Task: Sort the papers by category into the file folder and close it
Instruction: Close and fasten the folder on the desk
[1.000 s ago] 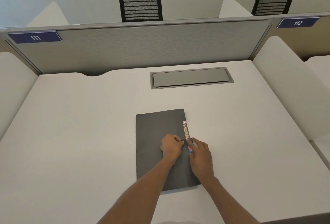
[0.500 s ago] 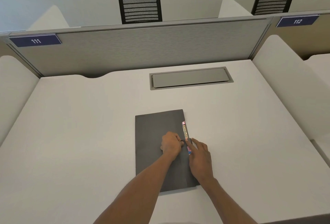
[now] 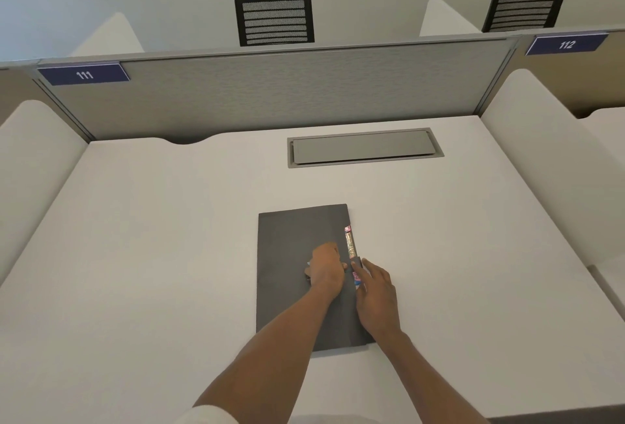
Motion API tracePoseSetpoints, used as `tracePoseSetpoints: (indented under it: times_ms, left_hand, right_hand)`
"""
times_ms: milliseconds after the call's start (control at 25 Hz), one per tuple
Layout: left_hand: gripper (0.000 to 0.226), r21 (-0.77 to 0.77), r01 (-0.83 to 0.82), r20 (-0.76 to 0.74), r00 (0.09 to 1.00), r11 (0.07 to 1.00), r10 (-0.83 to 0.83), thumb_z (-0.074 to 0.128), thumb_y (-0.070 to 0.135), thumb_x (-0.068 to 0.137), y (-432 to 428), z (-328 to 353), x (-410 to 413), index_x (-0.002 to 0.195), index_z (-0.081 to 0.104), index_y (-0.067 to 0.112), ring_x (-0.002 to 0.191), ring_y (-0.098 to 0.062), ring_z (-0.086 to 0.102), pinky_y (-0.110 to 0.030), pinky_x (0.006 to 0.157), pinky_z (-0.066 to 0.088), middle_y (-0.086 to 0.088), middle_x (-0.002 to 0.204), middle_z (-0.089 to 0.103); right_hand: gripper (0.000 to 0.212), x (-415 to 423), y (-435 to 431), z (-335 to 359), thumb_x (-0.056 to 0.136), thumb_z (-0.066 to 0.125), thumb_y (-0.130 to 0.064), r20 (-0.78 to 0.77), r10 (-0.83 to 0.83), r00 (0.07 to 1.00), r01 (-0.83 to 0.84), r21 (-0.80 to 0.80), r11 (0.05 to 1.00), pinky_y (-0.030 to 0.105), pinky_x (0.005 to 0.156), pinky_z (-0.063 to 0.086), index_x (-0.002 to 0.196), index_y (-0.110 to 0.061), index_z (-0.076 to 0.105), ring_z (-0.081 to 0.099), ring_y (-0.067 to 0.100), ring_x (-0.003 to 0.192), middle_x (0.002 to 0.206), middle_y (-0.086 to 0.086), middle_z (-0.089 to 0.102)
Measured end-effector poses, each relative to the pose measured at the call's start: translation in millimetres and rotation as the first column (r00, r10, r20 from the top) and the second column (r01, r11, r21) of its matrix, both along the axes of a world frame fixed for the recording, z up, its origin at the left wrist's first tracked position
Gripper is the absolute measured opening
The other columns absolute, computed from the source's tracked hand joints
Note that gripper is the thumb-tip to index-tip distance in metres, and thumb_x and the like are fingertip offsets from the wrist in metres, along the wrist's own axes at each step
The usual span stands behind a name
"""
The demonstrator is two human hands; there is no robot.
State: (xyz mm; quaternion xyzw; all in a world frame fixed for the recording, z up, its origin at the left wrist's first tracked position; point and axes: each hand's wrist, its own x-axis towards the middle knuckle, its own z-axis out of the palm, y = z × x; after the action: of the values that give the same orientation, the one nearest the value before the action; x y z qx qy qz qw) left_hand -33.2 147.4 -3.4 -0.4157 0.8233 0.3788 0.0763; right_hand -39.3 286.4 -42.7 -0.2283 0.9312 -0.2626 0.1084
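A dark grey file folder (image 3: 291, 254) lies shut and flat on the white desk (image 3: 152, 254), long side running away from me. A thin strip of colourful papers (image 3: 350, 242) peeks out along its right edge. My left hand (image 3: 324, 268) rests knuckles-up on the folder's middle right, fingers curled down onto the cover near a small dark tab at the edge. What it pinches is hidden under the hand. My right hand (image 3: 375, 291) lies beside it on the folder's right edge, fingers fairly straight, index fingertip touching the tab.
A grey cable hatch (image 3: 363, 150) is set into the desk behind the folder. A grey partition (image 3: 270, 92) with labels 111 and 112 closes the back, and white side dividers (image 3: 541, 153) stand left and right. Two black chairs stand beyond.
Both hands stay at the same spot on the folder's right edge. Only the view has shifted slightly.
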Motion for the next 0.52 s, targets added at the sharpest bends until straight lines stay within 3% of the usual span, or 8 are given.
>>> tracePoseSetpoints:
  times_ms: [200, 320, 520]
  left_hand:
    - [0.014, -0.118, 0.128, -0.022, 0.991, 0.985, -0.131, 0.058, 0.008, 0.102, 6.9, 0.1, 7.4, 0.09, 0.059, 0.016, 0.104, -0.031, 0.065, -0.042, 0.094, 0.046, -0.009, 0.114, 0.061]
    - [0.015, -0.235, 0.096, -0.079, 0.99, 0.967, -0.118, 0.053, 0.014, 0.101, 2.5, -3.2, 25.5, 0.1, 0.068, 0.015, 0.107, -0.029, 0.06, -0.042, 0.096, 0.04, -0.006, 0.115, 0.061]
    - [0.018, -0.429, -0.025, -0.058, 0.998, 0.903, 0.0, 0.054, 0.026, 0.101, -33.4, -5.9, 68.9, 0.113, 0.066, 0.02, 0.119, -0.029, 0.052, -0.044, 0.099, 0.039, -0.005, 0.125, 0.059]
  right_hand:
    - [0.04, -7.3, -0.7, 16.6, 0.099, 0.062, -0.021, 0.141, -0.152, 0.978, 0.177, -0.187, 0.966, 0.036, 0.111, 0.042, 0.138, -0.012, 0.058, 0.052, 0.026, 0.13, 0.14, 0.007, 0.06]
    - [0.046, -17.6, -8.8, 26.6, 0.097, 0.064, -0.028, 0.16, -0.18, 0.971, 0.2, -0.122, 0.972, 0.038, 0.107, 0.043, 0.138, -0.011, 0.054, 0.049, 0.028, 0.131, 0.14, 0.011, 0.055]
    - [0.063, -21.4, -39.5, 41.2, 0.089, 0.062, -0.056, 0.119, -0.19, 0.975, 0.173, 0.141, 0.975, 0.044, 0.096, 0.05, 0.13, -0.011, 0.051, 0.048, 0.031, 0.126, 0.131, 0.011, 0.052]
